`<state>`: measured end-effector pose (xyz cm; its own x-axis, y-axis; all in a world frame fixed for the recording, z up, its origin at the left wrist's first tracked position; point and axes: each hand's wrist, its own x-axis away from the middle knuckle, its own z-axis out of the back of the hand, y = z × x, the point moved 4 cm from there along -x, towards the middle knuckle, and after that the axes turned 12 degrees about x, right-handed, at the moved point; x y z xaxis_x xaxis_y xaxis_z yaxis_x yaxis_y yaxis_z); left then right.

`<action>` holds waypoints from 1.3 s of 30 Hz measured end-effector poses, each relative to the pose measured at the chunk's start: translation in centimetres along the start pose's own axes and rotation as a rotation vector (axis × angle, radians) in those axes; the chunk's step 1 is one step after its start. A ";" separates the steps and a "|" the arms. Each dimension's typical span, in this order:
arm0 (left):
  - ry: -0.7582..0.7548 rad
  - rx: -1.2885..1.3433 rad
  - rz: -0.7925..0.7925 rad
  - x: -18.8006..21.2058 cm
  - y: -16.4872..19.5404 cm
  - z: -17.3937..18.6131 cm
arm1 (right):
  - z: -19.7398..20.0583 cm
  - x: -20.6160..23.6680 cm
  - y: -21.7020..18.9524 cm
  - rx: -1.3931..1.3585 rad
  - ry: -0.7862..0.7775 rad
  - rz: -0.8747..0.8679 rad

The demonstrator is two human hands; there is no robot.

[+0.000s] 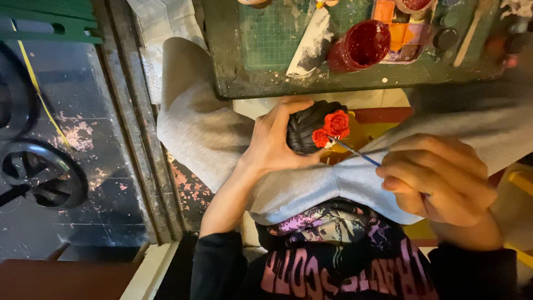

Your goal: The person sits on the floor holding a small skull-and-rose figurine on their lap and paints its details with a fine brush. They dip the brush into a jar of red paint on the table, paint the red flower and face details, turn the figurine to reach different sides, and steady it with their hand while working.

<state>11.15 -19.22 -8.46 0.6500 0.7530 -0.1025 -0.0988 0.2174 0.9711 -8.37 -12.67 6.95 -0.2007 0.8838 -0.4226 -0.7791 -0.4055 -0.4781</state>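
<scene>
Working over the lap in grey trousers [211,128], well below the paint-spattered green cutting mat on the worn table [266,39]. Largest risk: open red-stained plastic paint cup [361,44] near table edge, just above the knees; any bump to the table probably tips it onto fabric. White crumpled rag or paper [311,41] just beside it, no barrier.

Left hand [275,139] wrapped around black ribbed rounded figurine [308,128], thumb and fingers clamped on its side, held in air above the lap, unsupported. Slip likely if grip creeps onto wet paint.

Red-orange moulded roses [332,129] on figurine's right face, glossy, looks wet; left thumb close by, smudge risk.

Right hand [436,178] closed in a pinch on thin blue-handled paintbrush [358,153], tip touching lower rose. Hand unbraced, well apart from the piece; a tremor would likely put red on the black ribs. Bristle load too small to judge.
</scene>
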 end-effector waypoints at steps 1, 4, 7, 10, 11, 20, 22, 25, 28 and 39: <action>-0.008 -0.002 0.009 0.1 0.0 0.0 | 0.0 0.0 0.0 -0.009 -0.023 -0.074; -0.012 -0.001 0.004 0.1 -0.1 -0.1 | 0.3 0.4 -0.1 -0.052 -0.058 -0.215; -0.008 0.018 -0.018 0.1 0.1 -0.2 | 0.5 0.8 0.3 -0.095 -0.038 -0.190; -0.027 0.037 -0.009 -0.1 0.1 -0.3 | 0.3 1.0 0.8 -0.064 -0.026 -0.120; -0.031 0.041 -0.006 -0.1 0.1 -0.3 | 0.2 1.1 0.8 -0.071 -0.031 -0.113; -0.097 0.105 -0.038 -0.6 0.6 -0.6 | 2.2 -0.4 -0.9 -0.068 -0.227 -0.049; -0.119 0.129 -0.044 -0.8 1.0 -0.8 | 3.1 -0.3 -1.6 -0.048 -0.274 0.006; -0.160 0.148 -0.013 -1.1 1.4 -0.8 | 4.1 0.8 -2.5 0.009 -0.263 -0.034; -0.190 0.162 0.008 -1.2 1.8 -0.7 | 4.5 2.7 -3.3 0.016 -0.123 -0.176; -0.195 0.166 -0.072 -1.4 1.9 -0.9 | 3.7 4.0 -4.1 0.099 -0.123 -0.179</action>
<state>9.40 -19.32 -6.67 0.7850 0.6022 -0.1452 0.0680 0.1492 0.9865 -8.13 -6.57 10.05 -0.1202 0.9639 -0.2375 -0.8622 -0.2199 -0.4564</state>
